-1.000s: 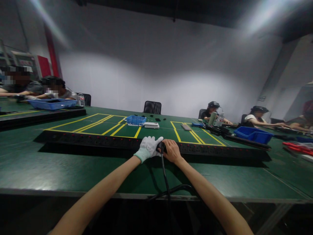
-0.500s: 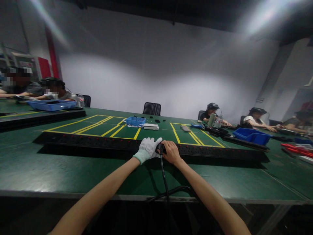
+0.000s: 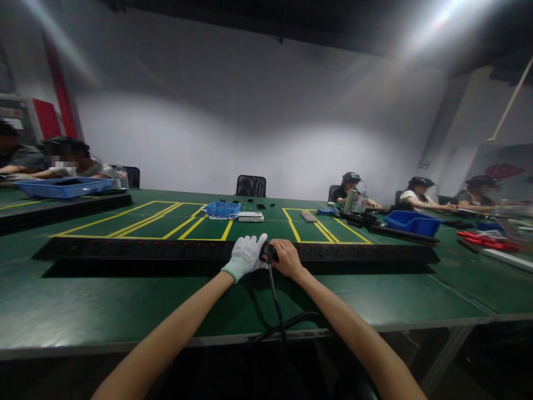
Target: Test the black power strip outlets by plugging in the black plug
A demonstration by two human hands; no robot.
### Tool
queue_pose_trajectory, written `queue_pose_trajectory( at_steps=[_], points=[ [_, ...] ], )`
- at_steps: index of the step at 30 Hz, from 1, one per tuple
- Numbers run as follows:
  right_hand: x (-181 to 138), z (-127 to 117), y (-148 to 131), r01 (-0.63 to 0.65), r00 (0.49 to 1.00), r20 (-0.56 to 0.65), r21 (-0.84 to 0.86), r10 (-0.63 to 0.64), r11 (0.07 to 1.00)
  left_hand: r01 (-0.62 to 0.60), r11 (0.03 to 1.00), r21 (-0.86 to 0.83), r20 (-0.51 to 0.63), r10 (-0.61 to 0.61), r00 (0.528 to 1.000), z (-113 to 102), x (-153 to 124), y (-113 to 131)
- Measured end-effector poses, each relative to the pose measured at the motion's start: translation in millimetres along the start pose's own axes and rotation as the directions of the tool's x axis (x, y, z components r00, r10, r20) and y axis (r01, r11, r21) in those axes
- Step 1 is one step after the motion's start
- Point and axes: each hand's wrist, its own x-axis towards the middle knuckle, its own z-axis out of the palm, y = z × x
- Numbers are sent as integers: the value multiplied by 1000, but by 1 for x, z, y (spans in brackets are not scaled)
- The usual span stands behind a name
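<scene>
A long black power strip (image 3: 137, 250) with small red switches lies across the table in front of me. My left hand (image 3: 245, 254), in a white glove with a mint cuff, is closed over the strip's middle, right beside a black plug (image 3: 268, 252). Bare and curled, my right hand (image 3: 286, 256) grips this plug from the right, at the strip's face. From the plug a black cable (image 3: 275, 297) hangs down over the table's front edge. The fingertips of both hands are partly hidden, and I cannot tell how deep the plug sits.
Beyond the strip are yellow tape outlines (image 3: 194, 228), a small blue basket (image 3: 224, 209) and a white power strip (image 3: 250, 216). A blue bin (image 3: 412, 221) and red parts (image 3: 487, 240) lie to the right, a blue tray (image 3: 66, 187) to the left. Several people sit around the table.
The view has turned slightly right, so the surroundings sit further left. Both hands stay at the plug on the strip, with little visible change in grip.
</scene>
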Motion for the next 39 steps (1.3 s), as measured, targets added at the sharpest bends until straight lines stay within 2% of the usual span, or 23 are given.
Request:
queue_pose_trajectory(
  at_steps=[26,39],
  points=[
    [0,-2,-2,-3,1000,-9,18,3,1000,-2,1000,9,14,2,1000,2,-1,-1],
    [-2,1,-4,-18,998,-60,34,20,999,4,1000,16,19,-4,1000,1,-1,1]
  ],
)
